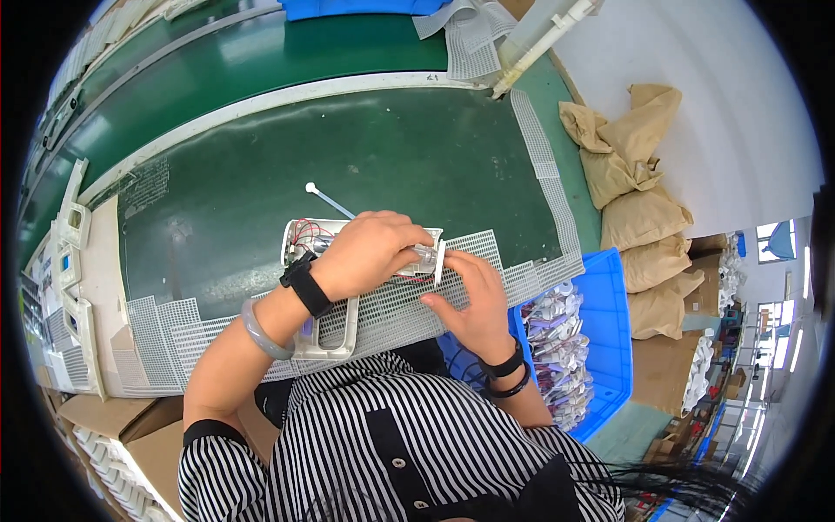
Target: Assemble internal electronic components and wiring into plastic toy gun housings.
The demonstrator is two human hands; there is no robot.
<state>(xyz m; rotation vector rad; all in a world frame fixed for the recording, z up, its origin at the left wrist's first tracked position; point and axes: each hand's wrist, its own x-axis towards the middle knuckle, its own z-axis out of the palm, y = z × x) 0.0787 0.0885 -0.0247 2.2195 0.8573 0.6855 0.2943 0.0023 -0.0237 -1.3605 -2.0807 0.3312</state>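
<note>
A white plastic appliance housing [298, 233] with a looped handle [351, 327] lies near the front edge of the green bench. Thin red wires and a dark cylindrical part show in its open hollow. My left hand [374, 252] rests over the housing, its fingers closed around a clear, shiny part [424, 253] at the right end. With thumb and fingers bent, my right hand [474, 300] grips the thin white end plate [440, 263] from the right. The fingertips partly hide both parts. Beyond my left hand lies a thin pale tube [330, 200] with a white round tip.
Perforated white matting [400, 317] lines the bench's front edge. A blue crate [613, 339] of bagged parts stands at the right, near brown sacks [644, 217]. White frames [76, 270] line the left side, and a pale post [548, 43] rises at the far right corner.
</note>
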